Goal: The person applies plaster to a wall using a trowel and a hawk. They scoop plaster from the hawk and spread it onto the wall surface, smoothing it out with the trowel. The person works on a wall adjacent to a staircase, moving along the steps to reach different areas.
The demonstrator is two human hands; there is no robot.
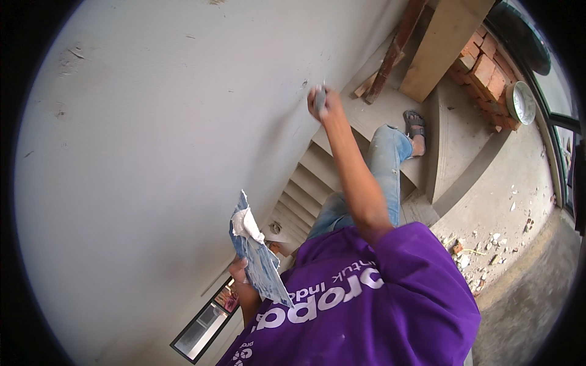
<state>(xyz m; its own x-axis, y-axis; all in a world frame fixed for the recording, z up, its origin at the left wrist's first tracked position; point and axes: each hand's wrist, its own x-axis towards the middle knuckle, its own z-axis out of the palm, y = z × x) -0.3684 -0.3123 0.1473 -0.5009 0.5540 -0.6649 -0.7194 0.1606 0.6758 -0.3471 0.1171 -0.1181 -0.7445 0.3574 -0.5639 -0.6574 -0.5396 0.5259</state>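
Observation:
My left hand (239, 269) grips a flat, blue-stained board (261, 268) by its edge, close to my body. A thick lump of white putty (246, 225) sits on its upper part, and thin smears cover the rest. Farther out, my right hand (329, 105) is closed round a grey-handled putty knife (320, 101), whose blade shows only as a thin sliver. That hand is close to the pale wall (183, 134), beside a small dark chip (304, 83). I cannot tell whether the blade touches the wall.
Concrete stairs (311, 183) descend beside the wall, under my legs. My sandalled foot (415, 131) rests on a landing. Wooden planks (442, 52), stacked bricks (485, 76) and a round metal basin (521, 103) stand at the far right. Rubble (482, 253) litters the right-hand ledge.

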